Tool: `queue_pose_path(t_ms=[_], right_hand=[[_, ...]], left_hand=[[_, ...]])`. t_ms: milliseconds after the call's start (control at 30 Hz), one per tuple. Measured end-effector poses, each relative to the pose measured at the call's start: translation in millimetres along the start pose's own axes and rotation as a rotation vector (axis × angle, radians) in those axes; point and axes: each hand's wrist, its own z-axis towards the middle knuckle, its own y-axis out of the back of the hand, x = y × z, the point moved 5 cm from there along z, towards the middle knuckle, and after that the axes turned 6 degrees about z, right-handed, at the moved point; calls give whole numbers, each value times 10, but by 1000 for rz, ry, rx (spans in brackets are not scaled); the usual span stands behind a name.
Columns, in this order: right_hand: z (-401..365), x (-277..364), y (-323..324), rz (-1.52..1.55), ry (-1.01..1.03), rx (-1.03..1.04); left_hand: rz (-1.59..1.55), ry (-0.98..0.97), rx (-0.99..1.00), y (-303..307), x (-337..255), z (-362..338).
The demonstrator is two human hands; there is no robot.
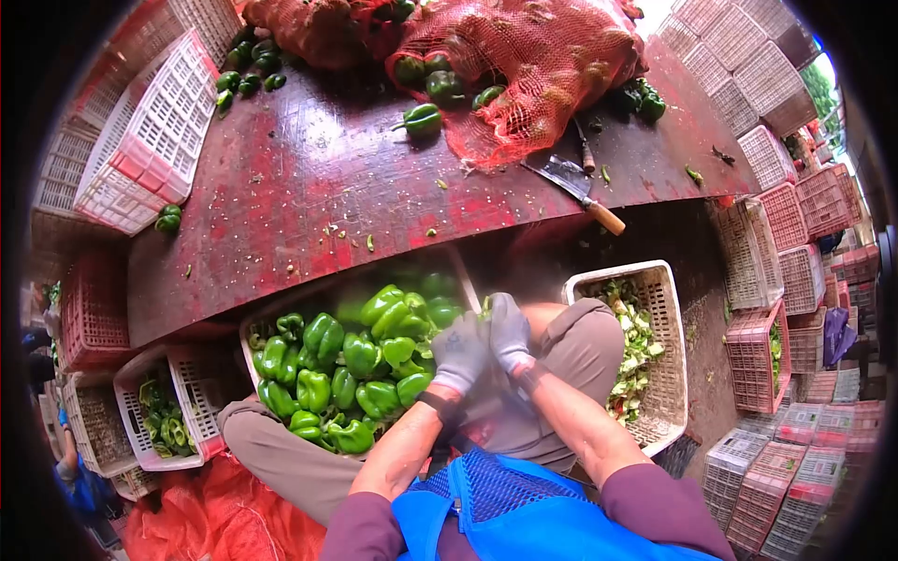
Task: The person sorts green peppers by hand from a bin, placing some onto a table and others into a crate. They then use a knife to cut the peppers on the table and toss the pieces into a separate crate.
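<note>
Both my hands wear grey gloves and meet above my lap, by the right edge of a crate of green bell peppers (323, 338). My left hand (458, 353) is closed, its fingers curled toward the other hand. Close against it, my right hand (508, 332) is closed too, with its fingers pointing away from me. A small bit of green pepper (485, 307) shows between the fingertips; the gloves and a blurred patch hide the rest. Beyond the hands, a cleaver (566, 178) with a wooden handle lies at the near edge of the red-stained table (309, 187).
Right of my knee stands a white crate (675, 374) of pale green scraps. A crate with cut peppers (166, 421) is at left, above a red mesh sack (220, 514). Full red net bags (533, 65) lie on the table's far side. Stacked crates (767, 467) line the right.
</note>
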Motion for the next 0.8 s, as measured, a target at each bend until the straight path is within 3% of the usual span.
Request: queue_pose_path(t_ms=[100, 133, 200, 267, 400, 533, 667, 800], right_hand=[[69, -297, -153, -180, 42, 5], [75, -411, -175, 82, -102, 62], [122, -296, -78, 106, -56, 80], [149, 84, 181, 11, -91, 136], [54, 602, 374, 114, 88, 30], [-120, 770, 224, 528, 60, 28], [-255, 995, 278, 462, 99, 99], [-289, 1135, 288, 348, 138, 287]], left_hand=[[46, -20, 33, -27, -65, 120], [44, -8, 44, -41, -55, 137], [23, 49, 267, 53, -101, 149], [-152, 19, 199, 82, -57, 117], [-565, -62, -11, 434, 74, 145], [-872, 134, 109, 788, 145, 84], [-737, -5, 117, 709, 355, -20], [-404, -105, 117, 1253, 307, -141]])
